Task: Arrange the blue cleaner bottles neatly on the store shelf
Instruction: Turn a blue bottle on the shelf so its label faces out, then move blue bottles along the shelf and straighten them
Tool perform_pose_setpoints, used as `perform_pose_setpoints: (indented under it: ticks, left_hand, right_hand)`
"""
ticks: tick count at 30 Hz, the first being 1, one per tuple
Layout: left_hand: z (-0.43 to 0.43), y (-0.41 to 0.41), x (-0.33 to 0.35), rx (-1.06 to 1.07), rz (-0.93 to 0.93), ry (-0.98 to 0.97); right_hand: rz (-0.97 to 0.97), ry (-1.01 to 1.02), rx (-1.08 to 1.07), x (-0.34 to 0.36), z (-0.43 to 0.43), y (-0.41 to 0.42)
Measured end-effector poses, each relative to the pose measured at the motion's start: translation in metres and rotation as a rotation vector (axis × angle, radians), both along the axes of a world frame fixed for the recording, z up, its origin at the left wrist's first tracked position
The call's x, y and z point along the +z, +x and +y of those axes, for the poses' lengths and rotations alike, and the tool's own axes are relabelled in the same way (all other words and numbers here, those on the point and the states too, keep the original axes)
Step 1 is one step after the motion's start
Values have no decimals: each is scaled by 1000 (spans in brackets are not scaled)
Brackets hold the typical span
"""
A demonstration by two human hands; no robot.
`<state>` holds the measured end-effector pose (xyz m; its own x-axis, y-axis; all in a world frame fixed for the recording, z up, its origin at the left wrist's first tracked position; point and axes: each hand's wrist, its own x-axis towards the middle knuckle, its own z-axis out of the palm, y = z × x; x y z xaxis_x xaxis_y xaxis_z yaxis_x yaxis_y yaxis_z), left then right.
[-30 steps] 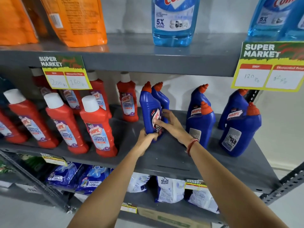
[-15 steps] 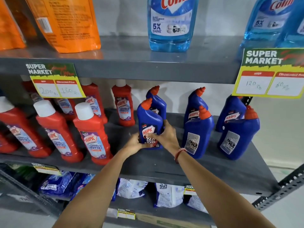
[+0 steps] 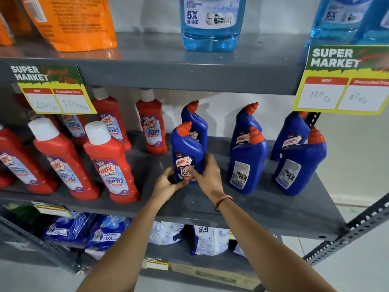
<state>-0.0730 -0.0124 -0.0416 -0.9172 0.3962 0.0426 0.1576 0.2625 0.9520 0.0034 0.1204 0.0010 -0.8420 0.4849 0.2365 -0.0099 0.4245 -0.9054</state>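
Observation:
Several blue Harpic cleaner bottles with orange caps stand on the grey middle shelf [image 3: 273, 209]. The front-left blue bottle [image 3: 186, 146] stands upright with its label facing me. My left hand [image 3: 166, 184] cups its lower left side and my right hand [image 3: 207, 175] wraps its lower right side. Behind it stands another blue bottle [image 3: 195, 121]. To the right, two front blue bottles [image 3: 247, 163] [image 3: 299, 167] show their back labels, each with a label-forward bottle [image 3: 245, 127] [image 3: 291, 131] behind it.
Red Harpic bathroom cleaner bottles [image 3: 109, 163] fill the shelf's left half. Price tags [image 3: 54, 91] [image 3: 345, 81] hang from the upper shelf, which carries orange pouches [image 3: 71, 20] and clear blue glass-cleaner bottles [image 3: 210, 22]. Detergent bags [image 3: 208, 239] lie on the lower shelf.
The front-left blue bottle was turned from side-on to label-forward and now stands on the shelf in front of the rear bottle. Both hands stay on its lower part.

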Motion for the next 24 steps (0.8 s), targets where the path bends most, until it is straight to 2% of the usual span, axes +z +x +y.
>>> perform_pose_setpoints:
  ticks: [2, 4, 6, 8, 11, 14, 17, 21, 24]
  left_hand:
    - [3, 19, -7, 228, 149, 42]
    - [8, 42, -9, 369, 307, 108]
    - [19, 61, -5, 335, 431, 132]
    - [36, 75, 1, 202, 491, 113]
    - [66, 88, 7, 45, 473, 68]
    - [91, 97, 5, -3, 390, -20]
    - [110, 105, 3, -60, 302, -75]
    - [126, 116, 5, -163, 145, 54]
    - [135, 123, 10, -110, 112, 147]
  right_hand:
    - [61, -23, -65, -4, 5, 16]
    - [136, 12, -174, -4, 12, 34]
    - [221, 74, -303, -6, 22, 53]
    - [311, 32, -428, -9, 34, 74]
    - [314, -113, -567, -13, 58, 98]
    - [189, -240, -428, -6, 82, 99]
    - [85, -166, -246, 7, 93, 87]
    - [80, 0, -327, 18, 88, 76]
    - [111, 9, -430, 29, 78, 73]
